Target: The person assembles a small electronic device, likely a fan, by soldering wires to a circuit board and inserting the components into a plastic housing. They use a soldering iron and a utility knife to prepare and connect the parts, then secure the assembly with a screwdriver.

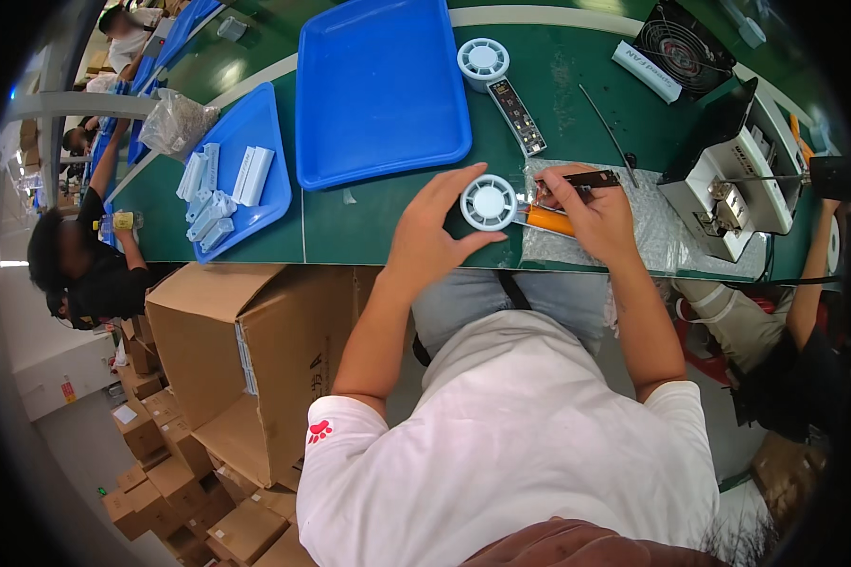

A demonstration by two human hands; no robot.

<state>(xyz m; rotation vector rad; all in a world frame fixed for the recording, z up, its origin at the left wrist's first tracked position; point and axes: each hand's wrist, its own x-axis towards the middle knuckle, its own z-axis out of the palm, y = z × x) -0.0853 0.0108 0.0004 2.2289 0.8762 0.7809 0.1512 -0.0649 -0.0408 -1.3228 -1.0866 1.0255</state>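
Observation:
A small handheld fan (489, 203) with a round, light-coloured grille lies near the front edge of the table. My left hand (427, 219) curves round it, thumb and fingers at opposite sides of its rim. From its right side runs an orange cylinder (549, 220), which looks like a battery. My right hand (591, 213) is closed over a dark strip-like circuit board (591, 179) just above the battery; its fingertips partly hide the joint between them. Farther off lies a second fan head (483, 61) with a dark circuit board (517, 116) beside it.
Bubble wrap (648, 222) lies under and right of my right hand. A large blue tray (383, 94) is ahead; a smaller blue tray (272, 203) holds pale casings. At right stand a white-and-black machine (728, 189) and a black fan (681, 49). A cardboard box (284, 350) stands left of me; co-workers sit nearby.

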